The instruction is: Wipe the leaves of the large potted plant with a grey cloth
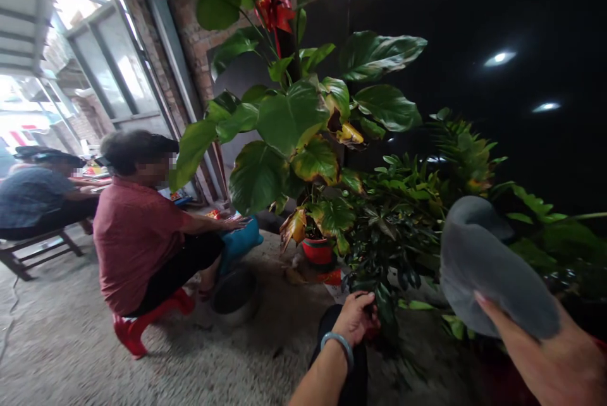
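Observation:
My left hand (pixel 355 319), with a pale bracelet (pixel 339 347) at the wrist, is closed beside the low dark foliage. Its fingers are curled at a dark green leaf (pixel 386 308) and seem to pinch it, though the fingertips are partly hidden. At the right my right hand (pixel 540 336) grips a soft grey cloth (pixel 493 273), its thumb lying over the front and the other fingers covered. The cloth is held up in front of the bushy green plants (pixel 408 203). A large-leaved plant (pixel 294 115) in a red pot (pixel 317 253) stands to the left of these.
A person in a red shirt (pixel 137 229) sits on a low red stool (pixel 130 333), one hand over a blue bag-like item (pixel 239 238). A dark basin (pixel 234 297) rests on the concrete floor (pixel 190 368). Other people sit on a bench (pixel 42 257). A dark glossy panel (pixel 474 90) rises behind.

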Tool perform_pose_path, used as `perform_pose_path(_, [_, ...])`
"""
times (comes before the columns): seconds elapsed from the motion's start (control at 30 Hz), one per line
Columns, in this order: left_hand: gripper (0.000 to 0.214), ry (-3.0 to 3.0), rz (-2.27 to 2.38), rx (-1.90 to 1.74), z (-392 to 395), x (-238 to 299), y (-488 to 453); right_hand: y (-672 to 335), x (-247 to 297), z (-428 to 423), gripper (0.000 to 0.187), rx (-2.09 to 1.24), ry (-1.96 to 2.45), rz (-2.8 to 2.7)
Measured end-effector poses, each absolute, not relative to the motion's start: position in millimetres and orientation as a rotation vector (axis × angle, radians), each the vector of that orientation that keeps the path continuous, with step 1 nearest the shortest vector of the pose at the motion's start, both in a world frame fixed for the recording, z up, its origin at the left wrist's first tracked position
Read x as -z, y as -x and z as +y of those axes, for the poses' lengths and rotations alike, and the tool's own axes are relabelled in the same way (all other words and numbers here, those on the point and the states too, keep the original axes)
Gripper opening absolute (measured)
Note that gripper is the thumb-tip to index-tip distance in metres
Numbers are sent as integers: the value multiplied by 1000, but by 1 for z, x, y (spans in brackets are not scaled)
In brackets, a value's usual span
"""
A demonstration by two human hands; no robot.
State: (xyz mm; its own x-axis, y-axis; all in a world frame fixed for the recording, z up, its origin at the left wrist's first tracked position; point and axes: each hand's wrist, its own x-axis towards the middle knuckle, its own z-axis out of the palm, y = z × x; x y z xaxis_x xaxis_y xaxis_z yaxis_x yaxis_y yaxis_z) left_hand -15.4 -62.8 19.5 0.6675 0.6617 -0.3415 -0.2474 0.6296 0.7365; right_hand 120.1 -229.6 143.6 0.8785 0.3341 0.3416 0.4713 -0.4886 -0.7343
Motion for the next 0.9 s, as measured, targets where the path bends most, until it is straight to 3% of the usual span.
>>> perform_pose_path(0.13, [40, -680, 739, -705, -57, -16, 23, -98, -113, -208, 45, -192, 2083, -661])
perform_pose_path(0.23, [27, -910, 811, -742, -50, -18, 31, -73, -105, -212, 38, -408, 1911, -791])
perform_pose_path(0.47, [17, -1496, 949, -859, -33, -34, 47, -98, -171, -187, 56, 11, 2159, -743])
perform_pose_path(0.7, [11, -1417, 952, -732, -23, -25, 49, -73, -132, -177, 32, -281, 2141, -1054])
perform_pose_path(0.9, [7, -1357, 998, -626, -21, -28, 54, -95, -174, -158, 47, -19, 2066, -994])
